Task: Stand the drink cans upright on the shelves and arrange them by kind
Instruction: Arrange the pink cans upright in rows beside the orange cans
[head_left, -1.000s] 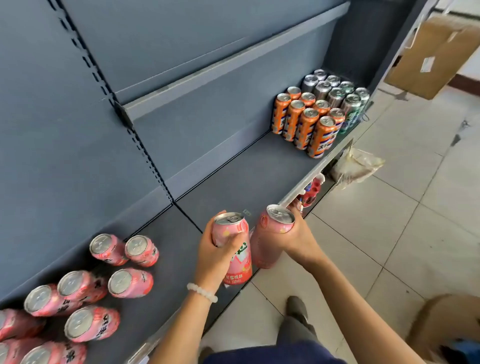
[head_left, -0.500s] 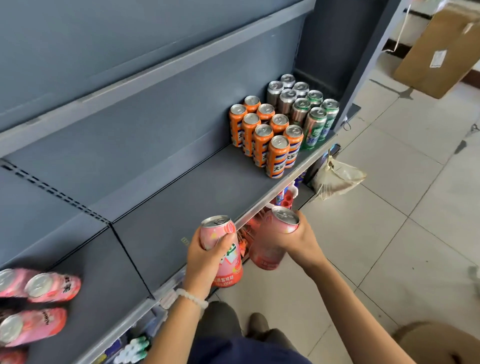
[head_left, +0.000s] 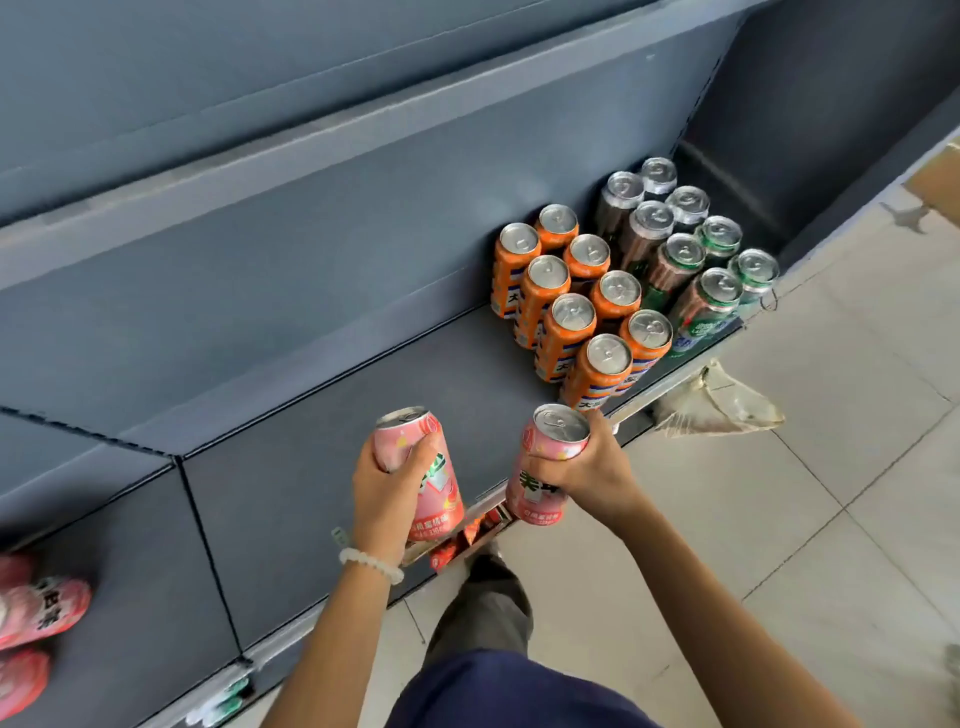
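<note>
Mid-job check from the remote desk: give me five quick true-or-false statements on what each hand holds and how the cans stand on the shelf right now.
1. The left hand grips a pink can. True.
2. The right hand is empty. False: it grips a second pink can near the top.
3. The orange cans stand upright together on the shelf. True.
4. The green and silver cans lie on their sides. False: they stand upright, right of the orange ones.
5. Both held cans already stand beside the orange group. False: both are still in the hands, at the shelf's front edge.
</note>
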